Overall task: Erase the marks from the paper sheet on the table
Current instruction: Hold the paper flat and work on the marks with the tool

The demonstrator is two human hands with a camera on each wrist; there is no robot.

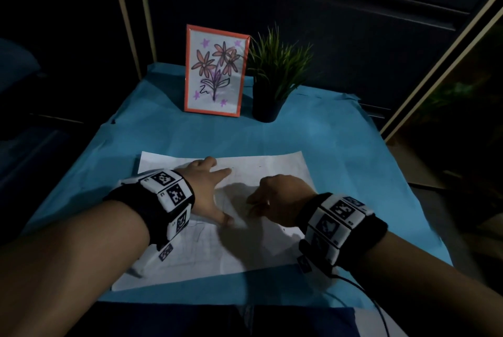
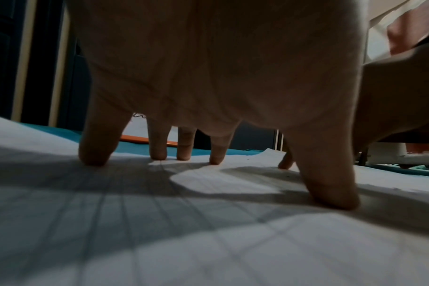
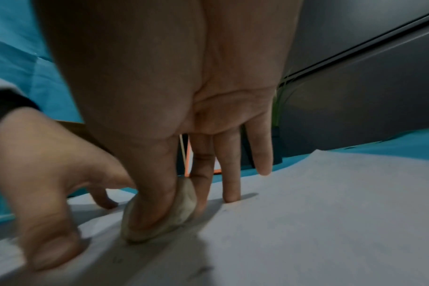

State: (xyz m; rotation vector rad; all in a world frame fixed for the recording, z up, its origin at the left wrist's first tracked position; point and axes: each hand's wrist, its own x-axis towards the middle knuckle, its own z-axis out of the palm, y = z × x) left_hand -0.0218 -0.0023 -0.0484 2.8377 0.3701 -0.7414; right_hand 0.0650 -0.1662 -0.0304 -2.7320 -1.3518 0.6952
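Observation:
A white lined paper sheet (image 1: 272,173) (image 2: 208,241) (image 3: 331,212) lies on the blue-covered table (image 1: 340,132). Faint pencil marks show on the sheet near its lower left (image 1: 196,230). My left hand (image 1: 209,189) (image 2: 208,96) is spread flat, its fingertips (image 2: 93,158) pressing the sheet down. My right hand (image 1: 277,200) (image 3: 172,174) pinches a worn whitish eraser (image 3: 181,211) between thumb and fingers, with the eraser's lower edge on the paper just right of the left thumb (image 3: 51,251). In the head view the eraser is hidden under the right hand.
An orange-framed flower drawing (image 1: 215,72) stands at the back of the table, next to a small potted plant (image 1: 275,72) in a dark pot. A black cable (image 1: 367,298) trails from the right wristband. The room around is dark.

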